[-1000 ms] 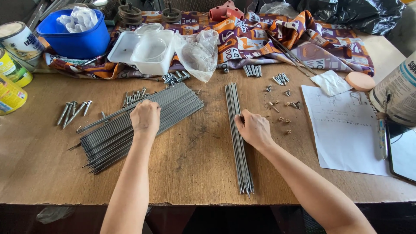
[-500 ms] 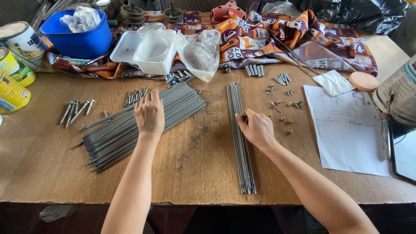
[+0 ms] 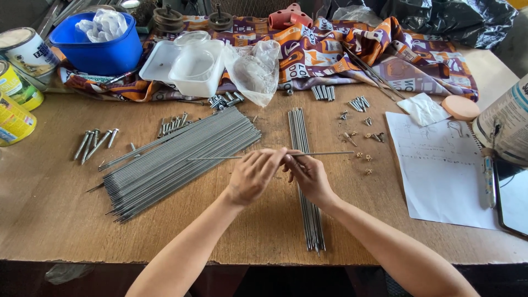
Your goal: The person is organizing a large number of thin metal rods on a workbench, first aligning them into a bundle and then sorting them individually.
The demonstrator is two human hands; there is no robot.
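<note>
My left hand point(image 3: 254, 177) and my right hand point(image 3: 309, 175) meet over the middle of the wooden table point(image 3: 49, 220). Together they pinch one thin grey metal rod point(image 3: 324, 153), held level, its ends sticking out left and right. A big heap of the same rods point(image 3: 176, 159) lies slanted to the left of my hands. A small straight bundle of rods point(image 3: 304, 187) lies under my right hand, running toward the front edge.
Bolts point(image 3: 94, 144) and small screws point(image 3: 357, 132) lie scattered. At the back are a blue tub point(image 3: 99, 49), clear plastic boxes point(image 3: 187, 63), a plastic bag point(image 3: 254, 71) and patterned cloth point(image 3: 352, 55). Tins point(image 3: 19, 82) stand left; a paper sheet point(image 3: 440, 165) and big can point(image 3: 509, 129) right.
My left hand has left the big heap with one rod and moved right. My right hand has risen off the small bundle and taken hold of the same rod.
</note>
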